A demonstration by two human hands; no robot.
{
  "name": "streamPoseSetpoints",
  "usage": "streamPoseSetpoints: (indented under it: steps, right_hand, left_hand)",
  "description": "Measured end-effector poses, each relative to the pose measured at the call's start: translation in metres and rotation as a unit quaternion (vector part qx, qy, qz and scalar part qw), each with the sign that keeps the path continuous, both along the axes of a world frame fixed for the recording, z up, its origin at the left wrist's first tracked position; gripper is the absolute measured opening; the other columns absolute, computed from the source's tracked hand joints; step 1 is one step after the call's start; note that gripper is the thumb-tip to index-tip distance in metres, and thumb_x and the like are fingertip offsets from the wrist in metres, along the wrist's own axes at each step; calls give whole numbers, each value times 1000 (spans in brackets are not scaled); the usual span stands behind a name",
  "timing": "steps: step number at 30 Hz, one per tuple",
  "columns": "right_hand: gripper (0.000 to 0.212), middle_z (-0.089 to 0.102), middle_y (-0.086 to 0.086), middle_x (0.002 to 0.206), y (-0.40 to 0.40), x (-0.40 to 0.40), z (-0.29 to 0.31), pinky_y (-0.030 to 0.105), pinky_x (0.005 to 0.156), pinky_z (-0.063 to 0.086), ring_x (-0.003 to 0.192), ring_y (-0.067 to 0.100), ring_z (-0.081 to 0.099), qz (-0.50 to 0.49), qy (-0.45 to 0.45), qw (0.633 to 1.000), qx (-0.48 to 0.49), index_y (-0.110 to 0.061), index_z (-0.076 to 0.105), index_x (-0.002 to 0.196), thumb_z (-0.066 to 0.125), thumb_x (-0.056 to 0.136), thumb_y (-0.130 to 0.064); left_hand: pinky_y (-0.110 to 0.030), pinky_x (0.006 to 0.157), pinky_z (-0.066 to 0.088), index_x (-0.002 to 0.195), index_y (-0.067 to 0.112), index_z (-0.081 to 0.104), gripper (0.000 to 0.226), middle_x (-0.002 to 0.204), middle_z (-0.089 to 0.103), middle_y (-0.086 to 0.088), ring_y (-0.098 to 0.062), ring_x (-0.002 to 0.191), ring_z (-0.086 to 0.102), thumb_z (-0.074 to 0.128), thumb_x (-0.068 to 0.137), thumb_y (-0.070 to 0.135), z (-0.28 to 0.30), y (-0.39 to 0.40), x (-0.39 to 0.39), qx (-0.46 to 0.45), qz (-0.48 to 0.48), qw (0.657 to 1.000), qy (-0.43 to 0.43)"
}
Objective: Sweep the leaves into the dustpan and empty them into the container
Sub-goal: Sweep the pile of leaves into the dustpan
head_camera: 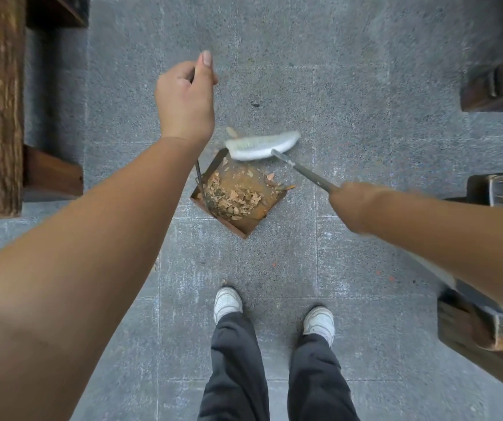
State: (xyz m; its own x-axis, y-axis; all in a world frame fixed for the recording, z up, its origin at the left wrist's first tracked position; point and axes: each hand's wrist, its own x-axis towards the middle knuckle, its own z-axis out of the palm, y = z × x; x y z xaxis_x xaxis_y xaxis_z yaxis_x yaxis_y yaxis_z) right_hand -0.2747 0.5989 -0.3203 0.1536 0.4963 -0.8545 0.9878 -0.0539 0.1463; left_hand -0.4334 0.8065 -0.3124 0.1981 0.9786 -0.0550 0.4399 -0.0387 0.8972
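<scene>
Looking down, I see my left hand (185,98) gripping the thin upright handle of a rusty dustpan (244,221) holding dry leaves (235,197) on grey paving (350,71). My right hand (355,205) holds a broom (262,144), its pale bristles at the pan's far edge.

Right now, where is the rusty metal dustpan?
In the head view, the rusty metal dustpan lies on the grey stone floor near the centre, ahead of the white shoes, its open edge beside the white broom head.

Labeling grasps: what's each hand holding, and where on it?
Left hand: grip on the top end of the dustpan's thin upright handle. Right hand: grip partway up the broom handle, above the head.
</scene>
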Motion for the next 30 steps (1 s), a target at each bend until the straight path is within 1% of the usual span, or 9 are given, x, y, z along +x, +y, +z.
streamPoseSetpoints:
  steps: [4,9,11,15,19,22,26,28,30]
  right_hand:
    - [49,44,-2,73,-46,20,28,25,47,39,57,11,47,47,9,997,-54,-9,36,141,43,92,-2]
    - [76,53,2,89,-80,32,65,31,61,48,76,21,58,9,19,998,-55,-27,12,153,39,87,0]
    - [80,46,-2,78,-82,36,68,30,61,47,65,16,53,-9,7,999,-50,-31,6,154,37,87,0]
    - [77,41,-2,72,-64,46,57,25,49,44,55,10,45,-40,-16,999,-13,-28,12,154,38,88,0]
    - [65,45,2,78,-39,51,39,26,45,40,62,17,52,-44,-35,998,8,-21,21,151,39,91,-1]
    - [60,50,2,79,-33,40,30,22,39,36,57,12,52,-18,-23,1000,11,-15,22,150,40,94,-2]
    - [72,56,1,84,-51,31,35,20,39,41,54,10,54,-87,59,994,-13,-31,22,152,48,91,-1]
    - [73,60,-1,86,-65,37,48,26,51,53,62,13,61,-119,84,989,-18,-38,29,148,50,88,-3]
    - [75,51,-5,76,-79,40,62,26,51,52,60,12,61,-132,72,988,-24,-40,24,150,48,88,-5]
  left_hand:
    - [-28,56,29,61,15,56,40,50,40,2,-15,56,39,45,88,43,1,-1,3,2,-11,1000,-11]
    - [-29,57,28,65,11,58,40,51,40,4,-16,57,38,46,88,41,6,-6,22,-2,-32,999,-9]
    - [-29,57,28,67,5,61,46,53,41,1,-16,57,38,45,88,43,8,-6,29,-4,-40,999,-7]
    - [-30,57,29,70,-1,61,50,58,44,-6,-15,58,38,45,88,43,10,-3,33,2,-37,999,-7]
    - [-29,57,31,65,13,58,41,52,43,3,-17,57,40,45,87,44,6,-1,29,-8,-32,999,-2]
    - [-29,58,31,63,16,57,39,51,43,4,-17,57,40,46,87,45,6,1,31,-12,-26,1000,-1]
    - [-29,57,30,61,17,56,39,50,41,6,-17,56,38,46,86,45,4,3,32,-12,-27,1000,-5]
    - [-30,57,30,64,13,57,41,52,42,3,-16,57,39,46,87,45,3,1,33,-8,-34,999,-2]
    - [-32,57,30,65,11,58,42,55,43,-2,-16,57,39,46,87,45,3,1,34,-5,-34,999,-2]
